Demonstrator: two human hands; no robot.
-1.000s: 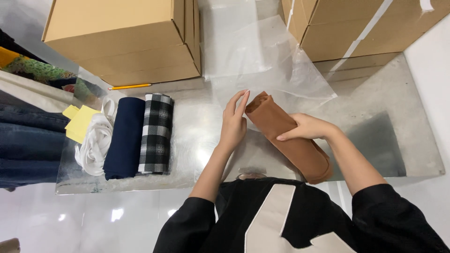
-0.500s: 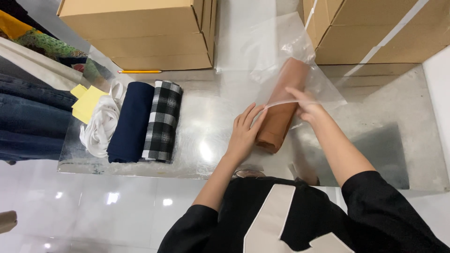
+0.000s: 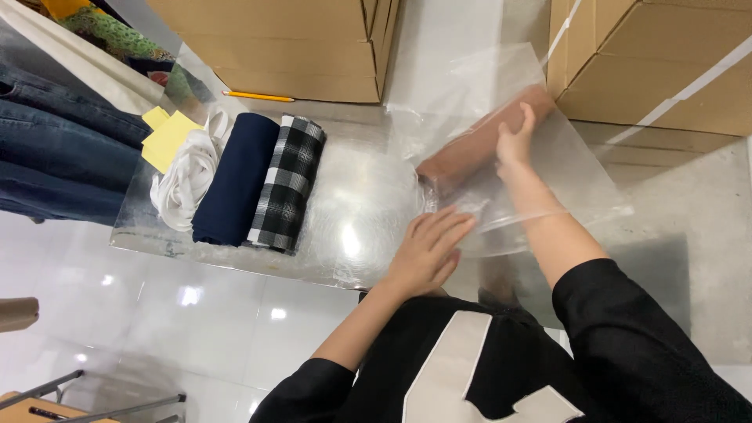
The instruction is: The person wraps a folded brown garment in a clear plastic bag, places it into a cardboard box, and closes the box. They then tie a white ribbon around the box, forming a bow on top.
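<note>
A rolled brown cloth lies inside a clear plastic bag on the grey floor. My right hand is pushed into the bag and rests on the far end of the roll. My left hand lies flat, fingers apart, on the bag's near open edge, pressing it down. The bag's mouth faces me and the roll points away to the upper right.
To the left lie a rolled checked cloth, a navy roll and a white one on clear plastic. Yellow paper notes, folded jeans, a yellow pencil and cardboard boxes surround them.
The brown roll has gone from my hands on the floor into the clear bag. My right hand has followed it deeper inside, and my left hand has shifted to the bag's edge.
</note>
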